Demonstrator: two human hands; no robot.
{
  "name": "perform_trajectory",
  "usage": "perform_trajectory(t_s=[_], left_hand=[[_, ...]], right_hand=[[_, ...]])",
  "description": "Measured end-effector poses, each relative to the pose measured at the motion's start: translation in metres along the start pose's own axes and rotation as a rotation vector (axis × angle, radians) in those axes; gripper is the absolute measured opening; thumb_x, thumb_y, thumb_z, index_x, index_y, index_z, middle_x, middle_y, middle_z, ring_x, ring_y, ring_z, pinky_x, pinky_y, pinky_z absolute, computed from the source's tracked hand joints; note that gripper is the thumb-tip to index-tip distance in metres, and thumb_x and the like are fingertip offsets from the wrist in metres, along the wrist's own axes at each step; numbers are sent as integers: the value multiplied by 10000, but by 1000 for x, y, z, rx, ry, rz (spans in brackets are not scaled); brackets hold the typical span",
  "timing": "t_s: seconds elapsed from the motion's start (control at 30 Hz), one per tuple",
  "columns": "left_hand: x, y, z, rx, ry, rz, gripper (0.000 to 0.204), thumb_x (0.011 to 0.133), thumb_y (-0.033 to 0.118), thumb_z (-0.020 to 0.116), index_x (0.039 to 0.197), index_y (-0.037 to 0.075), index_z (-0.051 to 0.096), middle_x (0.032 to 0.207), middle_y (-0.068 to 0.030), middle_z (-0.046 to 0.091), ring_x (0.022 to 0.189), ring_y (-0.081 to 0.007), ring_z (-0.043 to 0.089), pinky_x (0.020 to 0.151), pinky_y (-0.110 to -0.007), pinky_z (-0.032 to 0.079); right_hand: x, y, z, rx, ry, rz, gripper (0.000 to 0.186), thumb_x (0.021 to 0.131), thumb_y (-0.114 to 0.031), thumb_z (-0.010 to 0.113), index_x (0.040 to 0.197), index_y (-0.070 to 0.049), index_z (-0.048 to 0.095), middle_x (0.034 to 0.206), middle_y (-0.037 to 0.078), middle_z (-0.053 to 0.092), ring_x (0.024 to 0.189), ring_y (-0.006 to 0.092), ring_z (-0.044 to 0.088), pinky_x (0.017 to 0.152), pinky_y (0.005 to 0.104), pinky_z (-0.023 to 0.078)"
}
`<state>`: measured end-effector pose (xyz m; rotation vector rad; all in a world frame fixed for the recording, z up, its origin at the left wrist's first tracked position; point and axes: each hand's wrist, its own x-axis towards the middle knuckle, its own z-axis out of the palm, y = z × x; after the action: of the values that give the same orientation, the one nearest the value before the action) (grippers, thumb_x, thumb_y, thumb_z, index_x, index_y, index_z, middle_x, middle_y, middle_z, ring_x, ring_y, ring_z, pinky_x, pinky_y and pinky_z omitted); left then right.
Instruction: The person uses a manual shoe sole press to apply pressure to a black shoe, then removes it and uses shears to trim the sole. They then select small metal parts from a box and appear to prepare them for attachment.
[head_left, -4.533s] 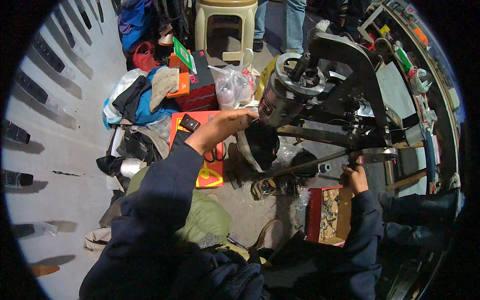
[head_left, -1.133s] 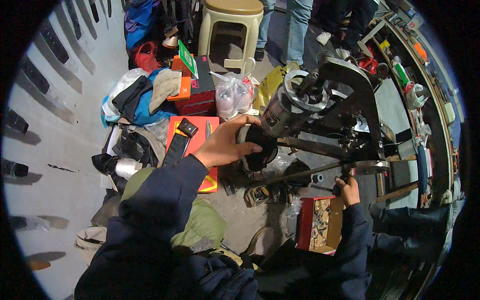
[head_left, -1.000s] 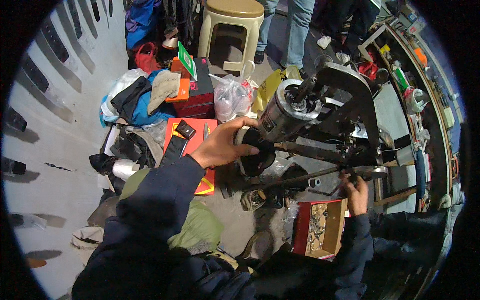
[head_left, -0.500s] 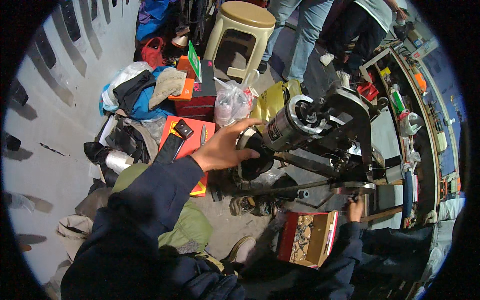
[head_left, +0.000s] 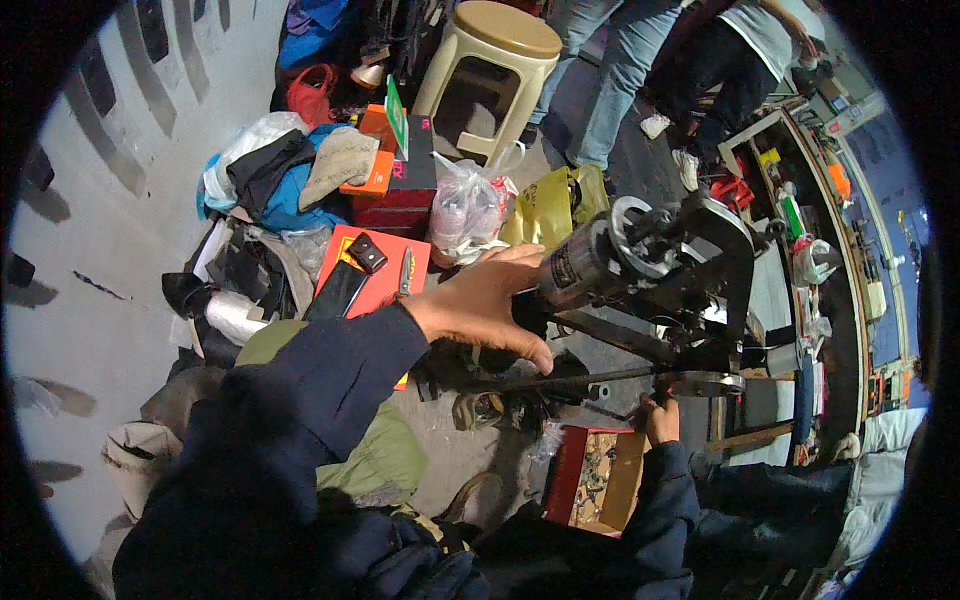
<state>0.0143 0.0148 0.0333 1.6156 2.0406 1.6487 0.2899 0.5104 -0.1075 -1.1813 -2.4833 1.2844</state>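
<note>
My left hand (head_left: 490, 310) is curled round a dark shoe (head_left: 528, 314) at the head of a metal sewing machine (head_left: 585, 265). Most of the shoe is hidden behind my hand and the machine; its dark side shows between thumb and fingers. Lower right, my right hand (head_left: 661, 420) is closed at the rim of the machine's flat handwheel (head_left: 705, 384), on what looks like its crank handle, largely covered by the fingers. A long thin rod (head_left: 560, 379) runs leftward from near the wheel.
An open red box (head_left: 568, 470) of small metal parts lies below the handwheel. Left of the machine are a red-orange box (head_left: 395, 268) with scissors, plastic bags (head_left: 465, 210) and piled clothes. Behind stands a stool (head_left: 505, 32); people (head_left: 610, 85) stand at the back, and shelving lines the right.
My right hand has swung leftward round the handwheel. My left hand has shifted right and turned over the shoe, covering its pale rim. The view has tilted slightly.
</note>
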Motion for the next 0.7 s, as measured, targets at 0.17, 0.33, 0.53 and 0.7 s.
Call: perform_trajectory(t_s=[0.17, 0.33, 0.53, 0.7], left_hand=[[-15, -11, 3, 40, 59, -110, 751, 703, 373, 888, 1338, 88, 606, 1293, -146, 602, 1241, -340, 562, 1067, -405, 436], [-32, -14, 4, 86, 118, -279, 616, 733, 342, 869, 1246, 97, 632, 1169, -141, 613, 1128, -341, 618, 951, -407, 495], [-34, -2, 9, 154, 154, -343, 559, 736, 333, 864, 1195, 103, 643, 1138, -138, 612, 1070, -358, 637, 910, -428, 505], [-31, -2, 10, 162, 197, -282, 556, 730, 323, 869, 1191, 110, 645, 1130, -139, 610, 1067, -353, 634, 922, -423, 501]], right_hand=[[-14, -24, 6, -90, -15, -131, 196, 963, -106, 656, 1085, 11, 557, 826, 86, 612, 658, 190, 589, 573, 349, 492], [-56, -92, -20, 26, -30, -235, 402, 934, -83, 679, 1284, 80, 567, 1142, 158, 669, 963, 233, 651, 837, 353, 537], [-65, -150, -88, 92, 290, -211, 373, 955, -150, 713, 1247, 47, 592, 970, 66, 662, 789, 138, 600, 702, 302, 516], [-16, -71, -117, 164, 309, -273, 99, 968, -122, 635, 1027, -50, 599, 733, -3, 562, 574, 114, 499, 495, 285, 406]])
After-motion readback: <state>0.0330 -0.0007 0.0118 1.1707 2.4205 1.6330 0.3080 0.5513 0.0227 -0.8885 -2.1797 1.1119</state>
